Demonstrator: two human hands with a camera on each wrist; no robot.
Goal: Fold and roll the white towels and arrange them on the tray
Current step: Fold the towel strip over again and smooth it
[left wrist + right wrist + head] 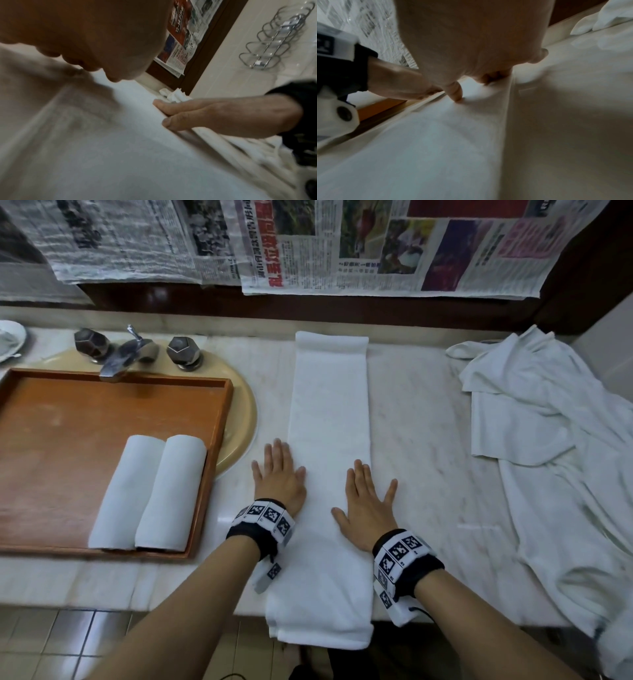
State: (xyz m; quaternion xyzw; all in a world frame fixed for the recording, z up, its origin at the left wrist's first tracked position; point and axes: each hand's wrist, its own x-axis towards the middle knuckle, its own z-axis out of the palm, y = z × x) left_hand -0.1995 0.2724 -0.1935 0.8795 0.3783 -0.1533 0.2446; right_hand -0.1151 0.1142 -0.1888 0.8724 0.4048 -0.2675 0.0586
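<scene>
A white towel, folded into a long narrow strip, lies lengthwise on the marble counter, its near end hanging over the front edge. My left hand lies flat along the strip's left edge, fingers straight. My right hand lies flat on the strip's right side with fingers spread. In the left wrist view the towel fills the frame and the right hand lies on its edge. The brown tray at the left holds two rolled white towels side by side.
A heap of loose white towels covers the counter's right side. Behind the tray are a chrome tap with two handles and a beige basin rim. Newspaper covers the wall behind. Tiled floor lies below the counter edge.
</scene>
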